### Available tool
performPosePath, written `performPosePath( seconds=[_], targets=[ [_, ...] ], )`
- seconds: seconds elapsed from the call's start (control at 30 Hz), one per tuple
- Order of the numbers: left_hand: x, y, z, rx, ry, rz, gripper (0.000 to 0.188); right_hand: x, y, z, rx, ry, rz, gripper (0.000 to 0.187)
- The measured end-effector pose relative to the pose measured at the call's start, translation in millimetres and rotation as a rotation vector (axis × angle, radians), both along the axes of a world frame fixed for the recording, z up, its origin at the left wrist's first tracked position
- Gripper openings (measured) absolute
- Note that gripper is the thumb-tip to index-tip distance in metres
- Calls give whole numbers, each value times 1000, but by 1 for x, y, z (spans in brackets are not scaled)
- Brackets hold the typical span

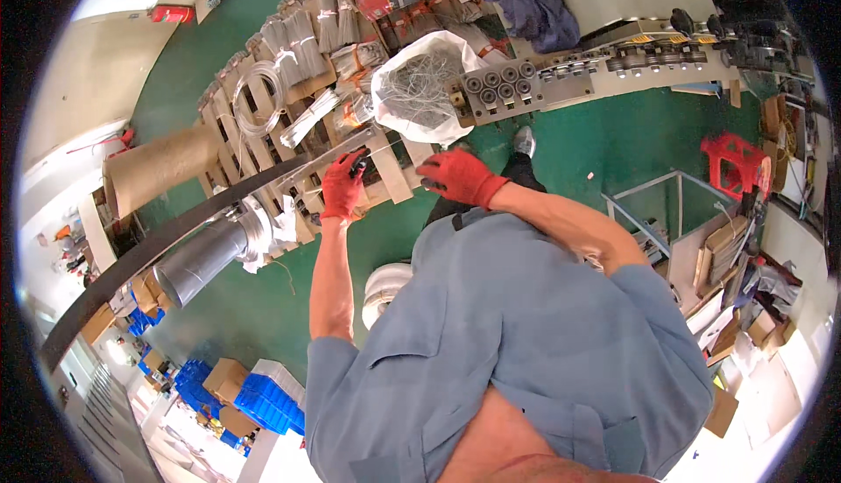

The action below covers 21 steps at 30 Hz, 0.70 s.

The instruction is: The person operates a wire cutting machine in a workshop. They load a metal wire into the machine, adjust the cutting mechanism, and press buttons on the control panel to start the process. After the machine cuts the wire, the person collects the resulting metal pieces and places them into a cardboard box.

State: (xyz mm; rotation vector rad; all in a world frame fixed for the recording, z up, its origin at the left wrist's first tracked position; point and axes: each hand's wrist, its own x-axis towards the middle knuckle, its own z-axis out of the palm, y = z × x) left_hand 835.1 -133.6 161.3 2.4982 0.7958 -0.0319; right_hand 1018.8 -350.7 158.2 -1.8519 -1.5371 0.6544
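My left hand [342, 187], in a red glove, is closed around a small dark tool [358, 165] whose kind I cannot make out. It is beside a long, narrow metal strip [328, 155] above the pallet. To its right, my right hand [462, 176], also red-gloved, reaches leftward with bent fingers slightly apart and dark fingertips. Nothing shows in it. Beyond both hands stands a white sack [385, 98] full of tangled thin wire [425, 89]. A metal block with several rollers [501, 87] adjoins the sack on the right.
Wooden pallet slats [390, 168] bear bundles of straight wire [307, 45] and a wire coil [256, 99]. A dark beam [175, 238] crosses the left side, near a grey cylinder [203, 260]. At right are a red plastic stool [734, 163] and a metal frame [644, 187].
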Motion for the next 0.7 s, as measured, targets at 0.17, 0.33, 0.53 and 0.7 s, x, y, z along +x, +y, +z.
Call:
performPosePath(
  seconds=[0.17, 0.33, 0.53, 0.7],
  targets=[
    [6, 5, 2, -2, 51, 12, 36, 2, 24, -69, -74, 1421, -687, 28],
    [-3, 11, -1, 41, 17, -4, 36, 15, 56, -48, 71, 1817, -983, 20],
    [0, 16, 1, 52, 41, 8, 35, 10, 62, -81, 18, 1880, -1027, 17],
    [8, 19, 1, -12, 72, 27, 34, 8, 58, -91, 102, 1875, -1025, 19]
  ],
)
